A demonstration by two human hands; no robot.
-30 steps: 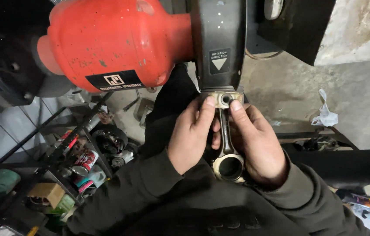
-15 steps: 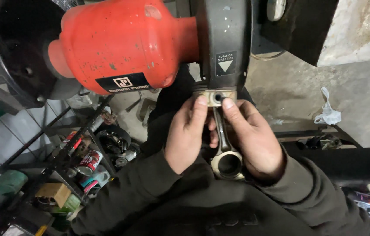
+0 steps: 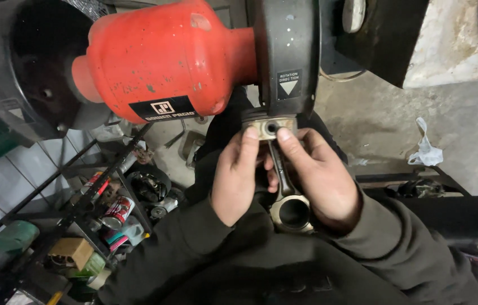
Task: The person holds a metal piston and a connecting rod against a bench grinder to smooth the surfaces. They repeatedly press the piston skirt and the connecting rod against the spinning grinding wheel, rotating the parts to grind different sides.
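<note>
You are holding a metal connecting rod (image 3: pixel 285 186) between both hands, right under the black wheel guard (image 3: pixel 287 56) of the red bench grinder (image 3: pixel 165 62). The rod's long axis is running nearly straight away from you: its large ring end (image 3: pixel 294 213) is sitting close to your body, down between your wrists, and its small end (image 3: pixel 270 128) is pointing up and away, touching or just short of the underside of the guard; which of the two, the view is not showing. Your left hand (image 3: pixel 238 178) is closing on the rod from its left side, fingertips pressing by the small end, and your right hand (image 3: pixel 321 178) is wrapping it from the right, index finger lying beside the small eye. Both hands are gripping equally near; neither is leading. The grinder is lying directly ahead of your fingertips, along the rod's own line. A wire shelf (image 3: pixel 98 197) of cans is standing down at your left, well apart.
</note>
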